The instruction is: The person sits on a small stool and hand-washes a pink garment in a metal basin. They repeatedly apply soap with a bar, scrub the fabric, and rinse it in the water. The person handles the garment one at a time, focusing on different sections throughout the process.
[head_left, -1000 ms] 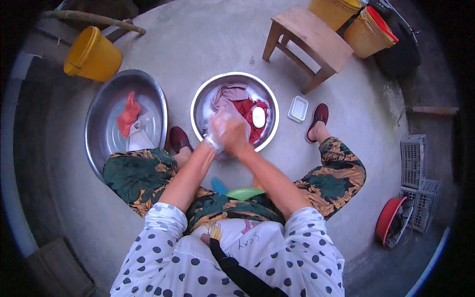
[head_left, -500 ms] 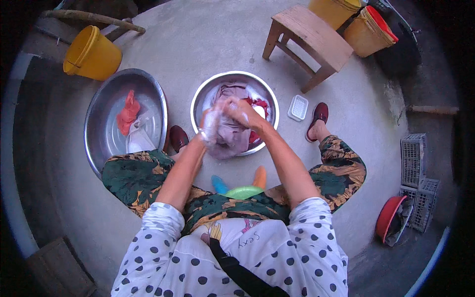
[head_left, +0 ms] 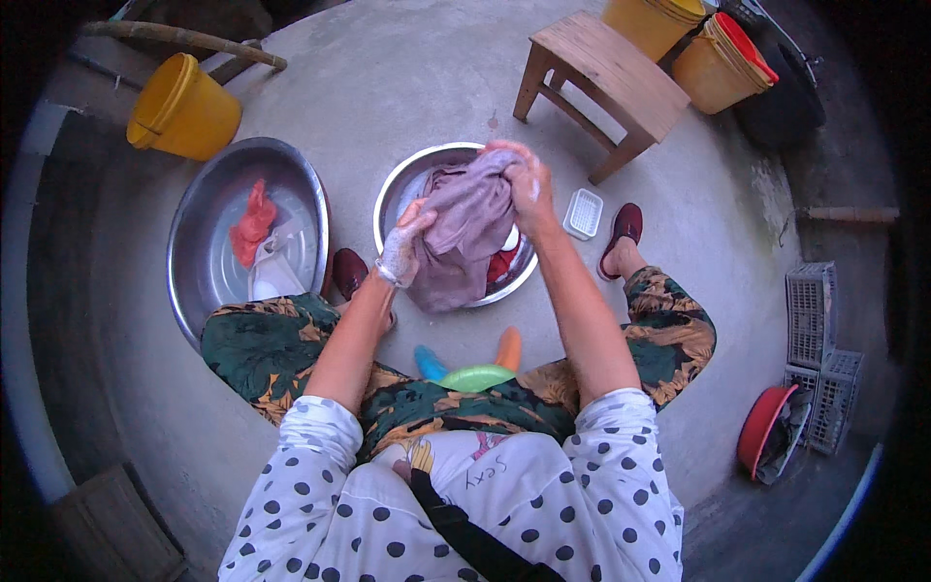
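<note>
A wet mauve cloth (head_left: 465, 218) is lifted and bunched between my hands, over a round metal basin (head_left: 386, 194). My right hand (head_left: 529, 194) grips its upper right part, fingers wrapped round the bunched fabric. My left hand (head_left: 401, 244), white with suds, holds the cloth's left side with thumb and fingers. The cloth's lower end hangs over the basin's near rim. Beneath it, a red cloth (head_left: 500, 264) and a small white rounded item (head_left: 512, 238) show in part; the rest of the basin's contents is hidden.
Left of the basin stands a larger metal tub (head_left: 181, 254) with a coral cloth (head_left: 254, 223) and a white one (head_left: 274, 274). A white plastic tray (head_left: 584, 213) lies to the right. Around are a wooden stool (head_left: 611, 73), yellow bucket (head_left: 199, 116), grey crates (head_left: 813, 310) and red basin (head_left: 761, 427).
My hands were together over the basin and have moved apart, the right one going up and right. The mauve cloth has been raised and stretched between them.
</note>
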Available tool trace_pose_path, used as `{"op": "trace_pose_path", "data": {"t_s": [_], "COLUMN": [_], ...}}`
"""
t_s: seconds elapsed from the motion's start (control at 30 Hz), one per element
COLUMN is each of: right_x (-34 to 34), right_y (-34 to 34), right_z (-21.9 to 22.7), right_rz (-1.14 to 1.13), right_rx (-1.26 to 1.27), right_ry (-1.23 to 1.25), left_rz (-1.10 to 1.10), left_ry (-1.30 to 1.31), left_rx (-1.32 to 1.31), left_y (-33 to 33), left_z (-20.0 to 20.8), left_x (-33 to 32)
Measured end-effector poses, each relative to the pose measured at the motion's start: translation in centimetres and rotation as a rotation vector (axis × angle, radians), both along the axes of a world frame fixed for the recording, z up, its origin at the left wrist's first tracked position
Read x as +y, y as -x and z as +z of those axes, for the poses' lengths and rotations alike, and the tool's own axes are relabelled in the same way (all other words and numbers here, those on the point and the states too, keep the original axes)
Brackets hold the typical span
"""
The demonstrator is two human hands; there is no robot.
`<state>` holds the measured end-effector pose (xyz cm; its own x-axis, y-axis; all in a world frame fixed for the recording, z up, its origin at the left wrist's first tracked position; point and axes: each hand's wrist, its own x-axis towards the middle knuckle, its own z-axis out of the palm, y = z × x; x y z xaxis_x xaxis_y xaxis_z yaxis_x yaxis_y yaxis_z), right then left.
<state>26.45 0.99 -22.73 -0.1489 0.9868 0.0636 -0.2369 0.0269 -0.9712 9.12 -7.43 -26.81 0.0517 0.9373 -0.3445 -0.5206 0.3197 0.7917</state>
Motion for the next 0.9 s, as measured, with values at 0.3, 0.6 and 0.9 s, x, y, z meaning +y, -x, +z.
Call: {"op": "trace_pose_path", "data": {"t_s": [0.3,0.6,0.9], "right_x": [-4.3,-5.9,-1.5], "right_y": [6.0,7.6,3.9], "right_z": [-6.7,-7.1,-14.5], "right_rz": [0.049,-0.034,-0.024], "right_rx": [-0.969,-0.719,-0.873], "right_ry": [-0.040,-0.141,0.143], "left_rz": [0.087,0.174,0.547], "left_ry": [0.372,0.303,0.160], "left_rx": [-0.240,0.038,0.105], "left_y": [-3.3,-2.3,6.3], "left_z": [-3.0,1.3,5.1], "left_x": [-0.6,-1.5,0.4]}}
